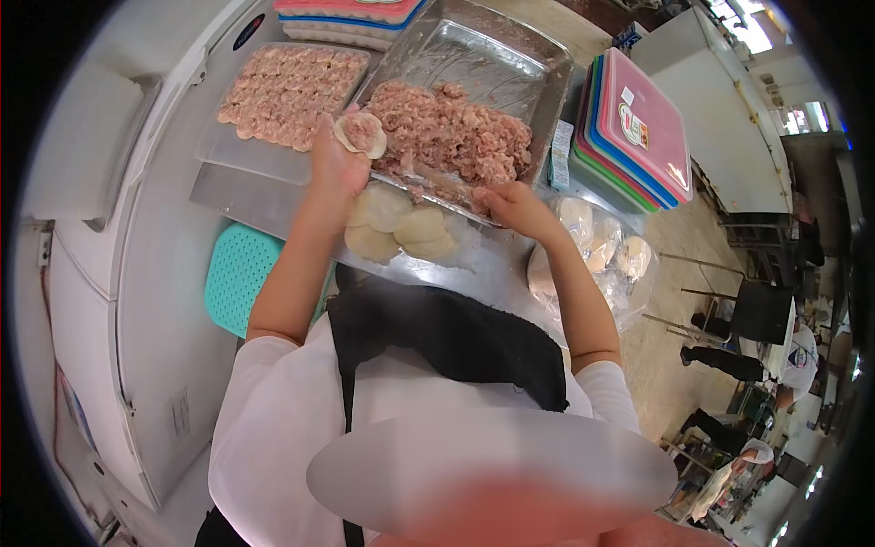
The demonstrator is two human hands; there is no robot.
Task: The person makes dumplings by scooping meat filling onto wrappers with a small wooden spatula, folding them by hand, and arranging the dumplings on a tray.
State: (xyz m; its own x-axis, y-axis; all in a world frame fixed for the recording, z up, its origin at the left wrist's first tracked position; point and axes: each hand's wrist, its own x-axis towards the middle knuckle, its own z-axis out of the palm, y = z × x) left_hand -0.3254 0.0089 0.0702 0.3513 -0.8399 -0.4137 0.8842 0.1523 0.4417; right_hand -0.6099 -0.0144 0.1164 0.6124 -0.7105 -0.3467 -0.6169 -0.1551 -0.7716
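My left hand (339, 164) cups a round dumpling wrapper (361, 135) with a mound of minced meat on it. This hand is beside the left edge of a metal tray (497, 50). Inside the tray lies a large heap of pink minced meat (456, 132). My right hand (512, 206) is closed at the tray's near edge around a thin stick-like tool (433, 185), whose far end is partly hidden in the meat. Several loose pale wrappers (401, 223) overlap on the metal table just below the tray.
At the upper left, a plastic container (292, 91) holds rows of filled dumplings. Coloured lids (638, 128) are stacked on the right, near bagged round wrappers (602, 246). A turquoise basket (241, 278) sits below the table's left edge. Other people work far right.
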